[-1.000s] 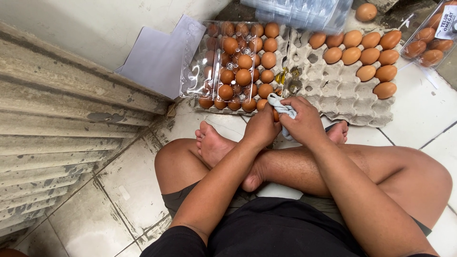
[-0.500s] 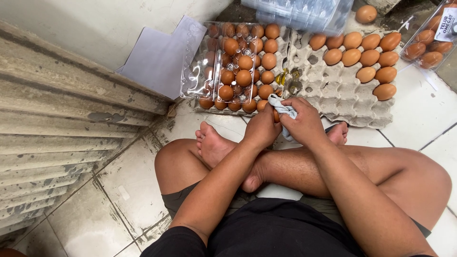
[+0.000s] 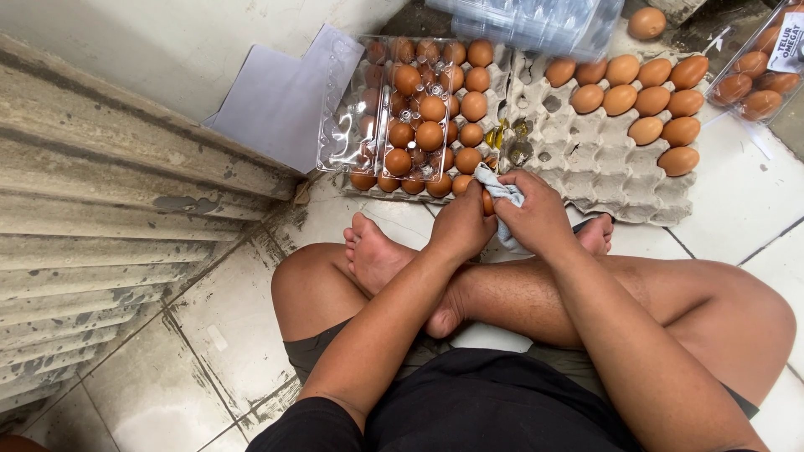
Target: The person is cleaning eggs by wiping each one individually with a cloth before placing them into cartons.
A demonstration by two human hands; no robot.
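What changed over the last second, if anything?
Almost nothing. The left hand still grips a brown egg and the right hand still presses the pale cloth against it; at most the fingers shifted slightly. The clear plastic carton, the grey cardboard tray and the eggs in them stayed put, as did the crossed legs.

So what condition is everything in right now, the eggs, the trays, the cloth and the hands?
Left hand: closed around a brown egg.
Right hand: pressing a pale cloth against that egg.
Clear plastic carton: open, partly filled with eggs.
Grey pulp tray: mostly empty, eggs along its far right part.
Stray egg: whole, lying alone.
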